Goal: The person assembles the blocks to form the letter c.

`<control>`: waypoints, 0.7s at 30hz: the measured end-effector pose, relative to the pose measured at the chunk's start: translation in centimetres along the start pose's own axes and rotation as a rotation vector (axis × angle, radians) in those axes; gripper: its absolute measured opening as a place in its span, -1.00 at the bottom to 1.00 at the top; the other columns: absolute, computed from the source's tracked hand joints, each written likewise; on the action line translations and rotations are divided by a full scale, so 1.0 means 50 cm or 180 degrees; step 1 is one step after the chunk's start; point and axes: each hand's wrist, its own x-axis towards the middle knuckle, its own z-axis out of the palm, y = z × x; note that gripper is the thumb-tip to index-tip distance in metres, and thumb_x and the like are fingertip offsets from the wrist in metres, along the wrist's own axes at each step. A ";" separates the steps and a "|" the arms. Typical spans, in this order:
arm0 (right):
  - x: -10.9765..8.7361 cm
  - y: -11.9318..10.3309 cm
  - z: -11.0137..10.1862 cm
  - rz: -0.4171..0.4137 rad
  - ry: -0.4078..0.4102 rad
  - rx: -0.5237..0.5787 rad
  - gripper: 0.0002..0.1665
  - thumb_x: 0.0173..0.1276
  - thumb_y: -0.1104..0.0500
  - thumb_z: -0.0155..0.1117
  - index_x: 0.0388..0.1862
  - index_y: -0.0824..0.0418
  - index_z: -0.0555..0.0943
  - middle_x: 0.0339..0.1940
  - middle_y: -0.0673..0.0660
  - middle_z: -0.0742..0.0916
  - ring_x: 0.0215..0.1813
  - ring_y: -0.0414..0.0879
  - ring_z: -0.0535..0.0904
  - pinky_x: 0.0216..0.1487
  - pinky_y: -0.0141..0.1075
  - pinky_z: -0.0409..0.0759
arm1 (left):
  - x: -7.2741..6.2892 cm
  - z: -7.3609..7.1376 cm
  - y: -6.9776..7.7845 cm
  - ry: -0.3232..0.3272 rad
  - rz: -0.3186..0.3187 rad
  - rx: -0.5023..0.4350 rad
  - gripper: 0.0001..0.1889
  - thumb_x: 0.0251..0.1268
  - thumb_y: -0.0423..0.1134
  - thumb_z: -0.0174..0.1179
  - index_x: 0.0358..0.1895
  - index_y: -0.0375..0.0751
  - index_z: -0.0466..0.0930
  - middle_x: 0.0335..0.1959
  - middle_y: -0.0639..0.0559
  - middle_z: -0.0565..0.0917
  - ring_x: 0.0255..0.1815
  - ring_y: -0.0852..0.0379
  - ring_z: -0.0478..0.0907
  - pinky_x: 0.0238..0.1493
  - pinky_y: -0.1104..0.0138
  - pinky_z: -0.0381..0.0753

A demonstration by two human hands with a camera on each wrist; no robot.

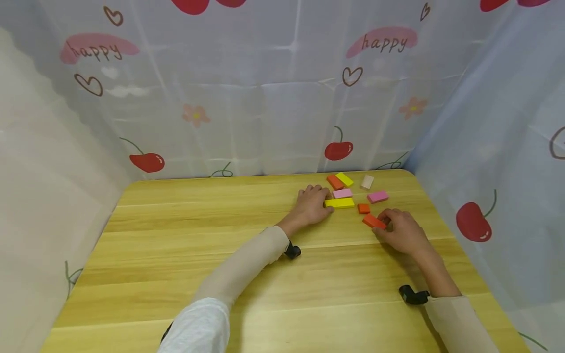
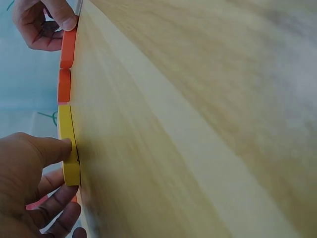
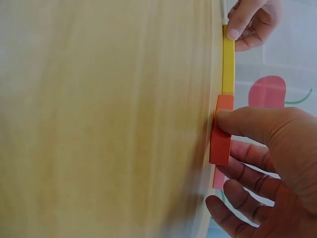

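A long yellow block [image 1: 340, 203] lies flat on the wooden table, its left end pinched between the thumb and fingers of my left hand [image 1: 312, 204]. To the right, my right hand [image 1: 402, 230] pinches an orange-red block [image 1: 373, 221] near its right end, thumb on the near side. A small orange block [image 1: 364, 209] sits between these two. Just behind the yellow block is a pink block [image 1: 342, 193]. In the right wrist view the thumb presses the orange-red block [image 3: 221, 130]; in the left wrist view the thumb rests on the yellow block [image 2: 69, 148].
Farther back lie another orange block [image 1: 335, 182], a shorter yellow block [image 1: 345, 179] and a pale wood block [image 1: 367, 182]. A second pink block [image 1: 377, 197] is behind my right hand. Printed curtains [image 1: 265, 122] border the table [image 1: 176, 255].
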 end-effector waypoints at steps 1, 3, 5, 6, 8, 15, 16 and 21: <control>0.000 0.000 -0.001 0.0002 0.0007 -0.0007 -0.63 0.42 0.01 0.52 0.04 0.23 0.71 -0.11 0.22 0.76 -0.12 0.08 0.61 -0.15 -0.10 0.53 | 0.001 0.000 0.001 -0.0005 -0.0006 0.0018 -0.64 0.52 0.09 0.32 0.19 0.01 0.67 0.08 0.11 0.65 0.14 0.04 0.45 0.16 0.11 0.39; 0.001 0.001 -0.001 0.0003 0.0002 -0.0014 -0.63 0.42 0.01 0.51 0.04 0.23 0.71 -0.11 0.22 0.76 -0.12 0.09 0.61 -0.15 -0.09 0.52 | 0.002 -0.001 0.003 -0.0024 -0.0021 0.0050 -0.64 0.51 0.09 0.34 0.18 0.01 0.68 0.06 0.11 0.65 0.13 0.03 0.45 0.16 0.11 0.40; 0.000 0.002 -0.001 0.0025 -0.0014 -0.0028 -0.62 0.43 0.00 0.50 0.05 0.22 0.71 -0.10 0.22 0.76 -0.09 0.11 0.61 -0.13 -0.07 0.53 | 0.003 -0.003 0.007 -0.0045 -0.0032 0.0087 -0.65 0.49 0.08 0.36 0.17 0.01 0.69 0.04 0.11 0.65 0.12 0.03 0.46 0.16 0.10 0.41; 0.000 0.003 -0.001 0.0040 -0.0019 -0.0039 -0.62 0.43 0.00 0.49 0.05 0.22 0.71 -0.10 0.21 0.77 -0.07 0.12 0.61 -0.12 -0.05 0.54 | 0.003 -0.004 0.009 -0.0053 -0.0032 0.0107 -0.65 0.49 0.08 0.37 0.17 0.01 0.69 0.04 0.10 0.66 0.13 0.02 0.46 0.17 0.10 0.42; 0.001 0.002 0.000 0.0059 -0.0036 -0.0046 -0.60 0.44 -0.01 0.48 0.06 0.23 0.70 -0.08 0.22 0.77 -0.04 0.14 0.62 -0.08 0.00 0.56 | 0.002 -0.005 0.010 -0.0067 -0.0025 0.0156 -0.65 0.48 0.07 0.37 0.16 0.01 0.69 0.04 0.10 0.66 0.14 0.02 0.46 0.18 0.09 0.43; 0.000 -0.003 0.001 0.0153 -0.0064 -0.0048 -0.53 0.44 -0.03 0.45 0.12 0.27 0.67 0.00 0.27 0.76 0.08 0.21 0.58 0.00 0.14 0.59 | -0.006 -0.010 0.008 -0.0101 0.0018 0.0327 -0.66 0.52 0.09 0.32 0.17 0.02 0.68 0.07 0.11 0.65 0.15 0.05 0.47 0.21 0.10 0.44; 0.001 -0.004 0.001 0.0155 -0.0068 -0.0046 -0.52 0.44 -0.04 0.44 0.13 0.27 0.67 0.01 0.28 0.75 0.08 0.21 0.58 0.00 0.14 0.60 | -0.008 -0.011 0.006 -0.0090 0.0018 0.0324 -0.66 0.52 0.09 0.32 0.17 0.02 0.68 0.06 0.11 0.66 0.15 0.05 0.47 0.20 0.10 0.44; 0.007 -0.009 0.001 0.0106 -0.0055 -0.0053 -0.54 0.43 -0.05 0.45 0.11 0.25 0.66 0.00 0.25 0.74 0.06 0.19 0.59 -0.03 0.10 0.59 | -0.019 -0.013 -0.007 -0.0036 0.0003 0.0300 -0.67 0.50 0.09 0.33 0.14 0.03 0.68 0.03 0.12 0.65 0.13 0.06 0.47 0.17 0.11 0.44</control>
